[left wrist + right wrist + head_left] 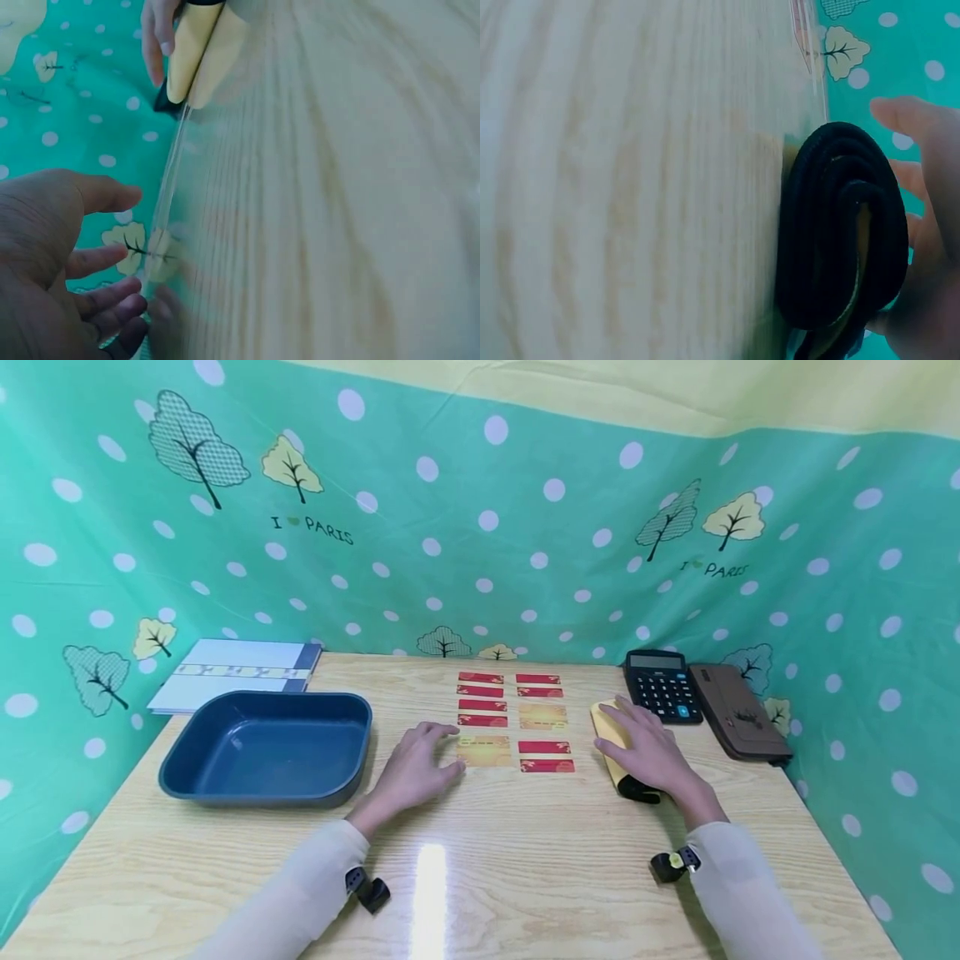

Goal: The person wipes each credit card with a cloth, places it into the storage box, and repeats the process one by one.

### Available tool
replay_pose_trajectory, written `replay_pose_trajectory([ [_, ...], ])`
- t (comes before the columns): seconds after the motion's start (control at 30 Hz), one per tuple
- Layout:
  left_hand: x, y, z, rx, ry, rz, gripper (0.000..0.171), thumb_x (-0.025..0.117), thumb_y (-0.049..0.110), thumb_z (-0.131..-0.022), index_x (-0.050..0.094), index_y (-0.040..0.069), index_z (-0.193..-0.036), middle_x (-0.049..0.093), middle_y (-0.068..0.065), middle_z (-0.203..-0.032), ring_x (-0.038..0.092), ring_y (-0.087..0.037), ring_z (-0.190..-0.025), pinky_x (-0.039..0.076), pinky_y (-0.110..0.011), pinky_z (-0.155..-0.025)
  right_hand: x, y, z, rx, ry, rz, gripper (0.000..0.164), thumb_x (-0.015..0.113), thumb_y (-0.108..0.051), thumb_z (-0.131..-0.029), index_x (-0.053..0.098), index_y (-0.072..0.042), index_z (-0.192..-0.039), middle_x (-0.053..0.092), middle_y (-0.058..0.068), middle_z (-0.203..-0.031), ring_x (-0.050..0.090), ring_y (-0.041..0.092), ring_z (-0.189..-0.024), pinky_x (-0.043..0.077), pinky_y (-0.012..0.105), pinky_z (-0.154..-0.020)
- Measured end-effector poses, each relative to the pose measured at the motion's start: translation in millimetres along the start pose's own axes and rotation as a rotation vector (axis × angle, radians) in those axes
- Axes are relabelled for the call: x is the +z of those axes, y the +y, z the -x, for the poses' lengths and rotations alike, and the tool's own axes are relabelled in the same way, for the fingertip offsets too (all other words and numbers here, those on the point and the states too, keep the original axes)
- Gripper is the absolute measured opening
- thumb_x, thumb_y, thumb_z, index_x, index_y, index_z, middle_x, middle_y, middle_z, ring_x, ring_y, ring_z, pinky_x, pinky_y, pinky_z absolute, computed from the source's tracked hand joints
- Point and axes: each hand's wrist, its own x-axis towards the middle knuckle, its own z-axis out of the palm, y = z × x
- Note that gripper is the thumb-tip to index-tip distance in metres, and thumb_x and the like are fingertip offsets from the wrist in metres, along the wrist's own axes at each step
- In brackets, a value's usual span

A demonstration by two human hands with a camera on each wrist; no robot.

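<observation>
A rolled yellow cloth-like thing [613, 770] with black ends lies right of the middle of the table. In the right wrist view its black end [832, 240] shows a spiral of layers. My right hand [648, 752] is over it with fingers spread; whether they touch it I cannot tell. My left hand [416, 768], thumb and fingers apart and holding nothing, hovers just left of a gold card [483, 752]. That card belongs to two columns of red and gold cards, including a red card [545, 766] and another gold card [543, 717].
A deep blue tray [360, 735] stands at the left, in front of a white folder or book [232, 654]. Behind the roll, at the back right, lie a black calculator [663, 689] and a brown wallet-like case [738, 714]. Patterned green cloth [487, 552] hangs around the wooden table [510, 860].
</observation>
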Motion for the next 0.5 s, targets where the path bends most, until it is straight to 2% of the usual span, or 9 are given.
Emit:
replay_pose_trajectory([
  [0.23, 4.9, -2.8, -5.4, 0.015, 0.017, -0.016, 0.057, 0.081, 0.032, -0.086, 0.065, 0.015, -0.138, 0.061, -0.013, -0.135, 0.053, -0.034, -0.124, 0.049, -0.052, -0.103, 4, 7, 2, 0.024, 0.021, 0.025, 0.067, 0.063, -0.045, -0.099, 0.044, -0.016, -0.157, 0.025, 0.022, -0.169, 0.026, 0.058, -0.146, 0.029, 0.081, -0.106],
  [0.43, 7.4, -3.5, -9.9, -0.005, 0.018, -0.015, 0.053, 0.082, 0.031, -0.085, 0.068, 0.015, -0.134, 0.06, -0.011, -0.129, 0.051, -0.031, -0.117, 0.047, -0.047, -0.098, 6, 10, 3, 0.02, 0.022, 0.018, 0.067, 0.063, -0.043, -0.1, 0.042, -0.018, -0.158, 0.027, 0.023, -0.168, 0.04, 0.053, -0.129, 0.039, 0.071, -0.095],
  [0.5, 8.2, -3.9, -11.1, -0.007, 0.016, -0.025, 0.052, 0.083, 0.031, -0.085, 0.069, 0.015, -0.132, 0.06, -0.011, -0.126, 0.052, -0.03, -0.113, 0.047, -0.046, -0.095, 6, 11, 3, 0.014, 0.023, 0.022, 0.067, 0.063, -0.042, -0.1, 0.042, -0.018, -0.159, 0.028, 0.024, -0.167, 0.041, 0.052, -0.131, 0.04, 0.068, -0.094],
])
